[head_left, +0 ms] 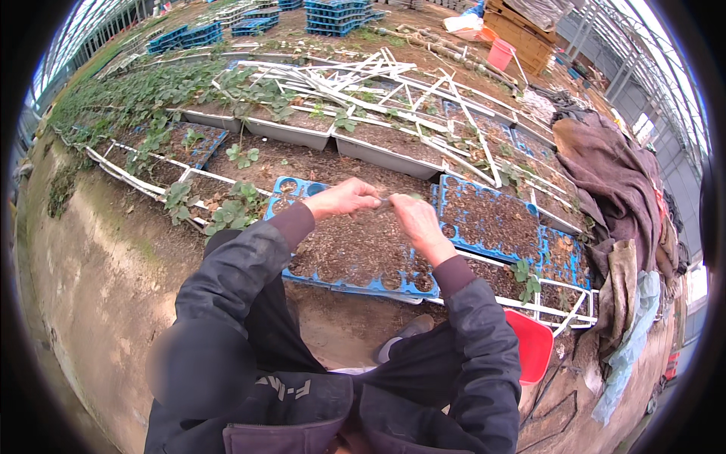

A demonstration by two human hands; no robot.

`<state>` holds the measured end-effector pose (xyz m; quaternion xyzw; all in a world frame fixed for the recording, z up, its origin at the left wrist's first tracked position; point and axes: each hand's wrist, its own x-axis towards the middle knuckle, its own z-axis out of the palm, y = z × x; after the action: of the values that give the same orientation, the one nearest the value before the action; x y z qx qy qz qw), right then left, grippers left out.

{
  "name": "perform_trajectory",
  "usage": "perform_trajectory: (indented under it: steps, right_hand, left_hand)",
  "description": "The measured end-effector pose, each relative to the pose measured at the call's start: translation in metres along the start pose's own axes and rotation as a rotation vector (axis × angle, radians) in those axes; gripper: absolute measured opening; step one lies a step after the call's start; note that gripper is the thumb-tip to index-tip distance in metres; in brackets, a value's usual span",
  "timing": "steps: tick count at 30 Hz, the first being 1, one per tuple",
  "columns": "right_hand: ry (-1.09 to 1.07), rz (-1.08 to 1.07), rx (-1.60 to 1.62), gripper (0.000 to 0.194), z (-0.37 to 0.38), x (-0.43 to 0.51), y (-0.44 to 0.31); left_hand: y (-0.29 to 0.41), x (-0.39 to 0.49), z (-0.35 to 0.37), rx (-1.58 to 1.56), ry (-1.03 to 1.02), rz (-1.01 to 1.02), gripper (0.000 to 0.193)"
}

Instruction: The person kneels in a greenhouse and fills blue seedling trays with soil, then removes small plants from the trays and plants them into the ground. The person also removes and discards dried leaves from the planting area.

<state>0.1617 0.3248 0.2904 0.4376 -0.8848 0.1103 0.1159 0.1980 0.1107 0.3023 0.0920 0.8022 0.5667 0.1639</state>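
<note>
My left hand (347, 197) and my right hand (418, 226) meet fingertip to fingertip above a blue plastic tray (326, 277) of dark soil. Both pinch a small thin item (385, 202) between them. It looks like a bit of plant stem, but it is too small to name surely. A speck of green shows just behind my right fingers. The tray under my hands has round holes along its rim and lies in front of my knees. Close to my right hand, a second blue tray (489, 215) holds more loose soil.
Grey planter troughs (289, 131) run behind the trays, with white plastic frames (363, 79) heaped over them. Leafy plants (241, 207) grow at left. A red container (530, 346) stands by my right knee. Brown cloth (610, 170) lies at right; blue trays (334, 17) are stacked at the back.
</note>
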Motion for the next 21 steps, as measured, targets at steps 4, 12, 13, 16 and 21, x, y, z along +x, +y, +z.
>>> perform_trajectory:
  steps: [4,12,13,16,21]
  right_hand:
    - [-0.076,0.324,-0.182,0.006,0.03,-0.018,0.061]
    - [-0.093,0.445,0.319,0.025,0.077,-0.042,0.072]
    - [0.004,0.363,0.35,0.026,0.088,-0.041,0.064]
    - [-0.071,0.478,0.326,0.023,0.118,-0.031,0.034]
    - [0.24,0.251,0.579,0.018,0.152,0.003,-0.003]
  left_hand:
    - [-0.052,-0.028,-0.065,0.308,0.3,-0.041,0.022]
    - [-0.136,-0.082,-0.101,0.809,0.233,-0.146,0.036]
    - [-0.139,-0.081,-0.099,0.828,0.25,-0.167,0.037]
    - [-0.147,-0.087,-0.1,0.927,0.261,-0.258,0.043]
    - [-0.157,-0.103,-0.087,0.901,0.337,-0.39,0.043]
